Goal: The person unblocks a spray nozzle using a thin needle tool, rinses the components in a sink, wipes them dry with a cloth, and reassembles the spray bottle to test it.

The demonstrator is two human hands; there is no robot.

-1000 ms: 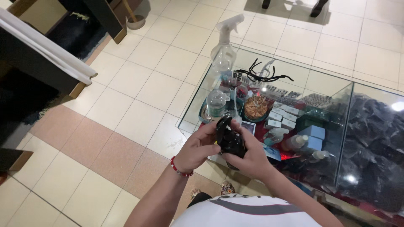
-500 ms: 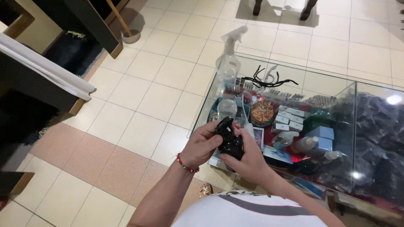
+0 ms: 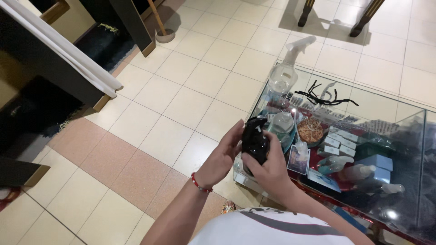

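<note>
Black, glossy, rounded: the object (image 3: 254, 140) you hold in both hands, just above the near-left corner of the glass tabletop (image 3: 386, 102). What kind of thing it is cannot be told; small pale marks show on its upper face.

Left hand (image 3: 222, 156): fingers curled against the object's left side, grip pressed onto it. A red bead bracelet (image 3: 200, 183) sits on that wrist.

Right hand (image 3: 272, 168): cups the object from below and from the right, thumb laid across its lower front, grip closed on it.

On top of the glass, far-left corner: a clear spray bottle (image 3: 285, 68) with a white trigger, upright. Just to its right lies a loose bundle of black cable ties (image 3: 320, 96).

Under the glass, near your hands: a round clear container (image 3: 281, 123), a shallow dish of tan rubber bands (image 3: 310, 130), a row of small white boxes (image 3: 339, 143), a small picture card (image 3: 299, 159), and a blue box (image 3: 374, 162) further right.

Floor (image 3: 181, 90): cream tiles, with a band of pinkish tiles at lower left. A dark mat (image 3: 106, 43) lies at upper left beside dark furniture, and a white rail (image 3: 63, 50) runs diagonally there.
</note>
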